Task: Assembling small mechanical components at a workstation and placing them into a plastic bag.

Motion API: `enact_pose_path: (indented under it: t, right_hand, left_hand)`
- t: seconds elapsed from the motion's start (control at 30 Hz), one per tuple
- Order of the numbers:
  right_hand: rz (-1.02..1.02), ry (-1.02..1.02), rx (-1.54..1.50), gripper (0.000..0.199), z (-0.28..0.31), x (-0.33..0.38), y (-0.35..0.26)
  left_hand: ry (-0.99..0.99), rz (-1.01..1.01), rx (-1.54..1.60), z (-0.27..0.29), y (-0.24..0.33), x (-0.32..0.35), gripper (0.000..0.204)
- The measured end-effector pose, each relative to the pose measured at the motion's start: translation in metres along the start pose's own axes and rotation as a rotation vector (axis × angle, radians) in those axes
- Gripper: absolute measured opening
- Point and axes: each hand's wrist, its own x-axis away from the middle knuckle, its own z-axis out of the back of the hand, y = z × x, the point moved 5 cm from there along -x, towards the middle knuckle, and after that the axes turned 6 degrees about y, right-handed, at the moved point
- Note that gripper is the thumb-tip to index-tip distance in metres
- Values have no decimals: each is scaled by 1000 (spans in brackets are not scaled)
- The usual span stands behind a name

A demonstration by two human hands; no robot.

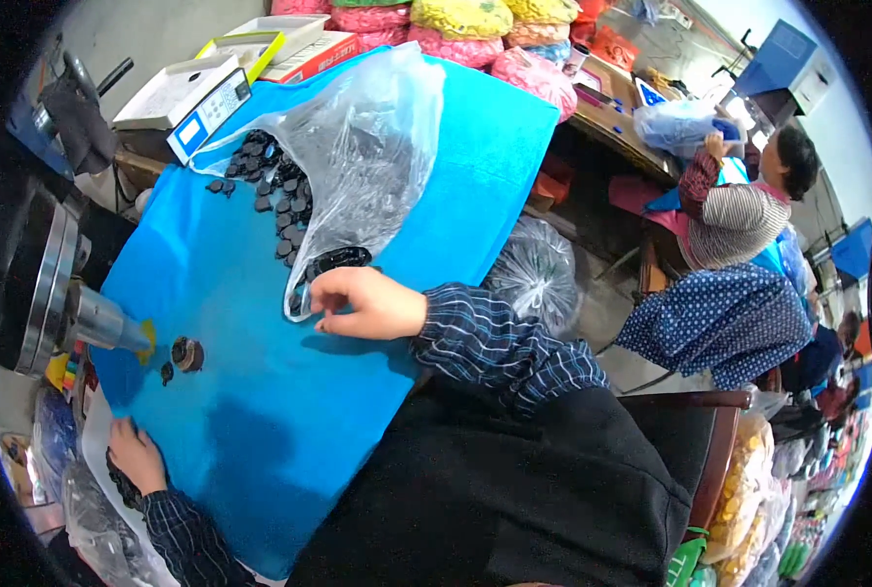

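Note:
My right hand hovers at the mouth of a clear plastic bag, its fingers curled, the thumb apart from them, with nothing visible between. Small black plastic pieces spill out of the bag onto the blue table cover; more lie inside beside my fingers. At the table's lower left edge lies my left hand, fingers loosely stretched and nothing seen in them. Between the hands, nearer the left, stands a small round brown-and-black fixture. One loose black piece sits beside it.
A metal machine cylinder with a yellow tip reaches over the table's left side. Open boxes stand at the far left, colourful filled bags behind. A clear filled bag is beside the table. Another person sits at a bench to the right.

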Motion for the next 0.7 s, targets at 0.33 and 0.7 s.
enact_pose_path:
  t: [0.33,0.7]
  right_hand:
    - [-118,76,-144,16,6,26,1]
    - [-223,157,-259,20,16,50,20]
  left_hand:
    - [218,-57,757,-3,68,-57,74]
    - [228,-40,1334,-2,111,-76,80]
